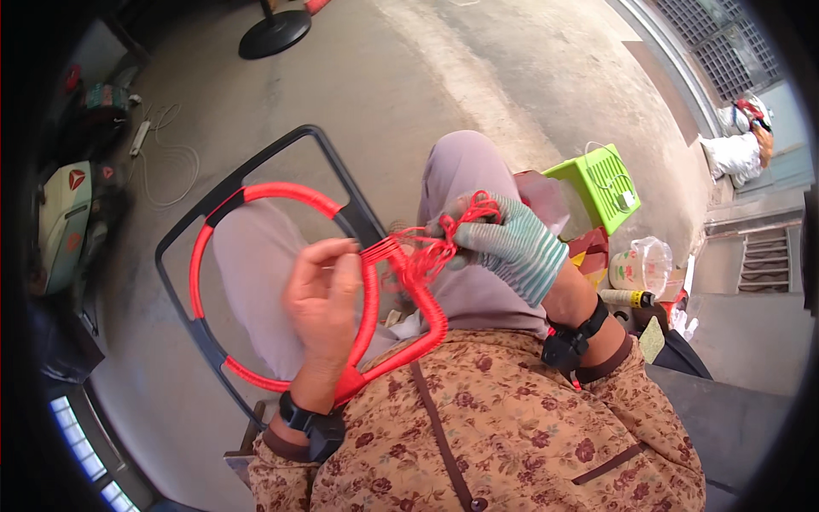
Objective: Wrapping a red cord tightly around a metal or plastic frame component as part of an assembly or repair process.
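Note:
Across my lap leans a black metal frame (284, 147) with a rounded loop, much of it wrapped in red cord (198, 273). My left hand (320, 299) is bare, its thumb and fingertips drawn close together beside the frame's middle bar; whatever they pinch is hidden. Several red strands (386, 251) cross the bar just right of those fingertips. In a green-and-white striped glove, my right hand (512, 243) grips a loose, tangled bundle of red cord (426, 258). Part of the bundle hangs down between the hands, near the wrapped right side of the frame.
On the right stand a bright green plastic basket (607, 188), a clear plastic tub (640, 266) and a yellow-black cylinder (627, 298). A round black stand base (275, 34) is on the concrete floor ahead. A white power strip (140, 138) with its cable lies at left, near a scooter (68, 222).

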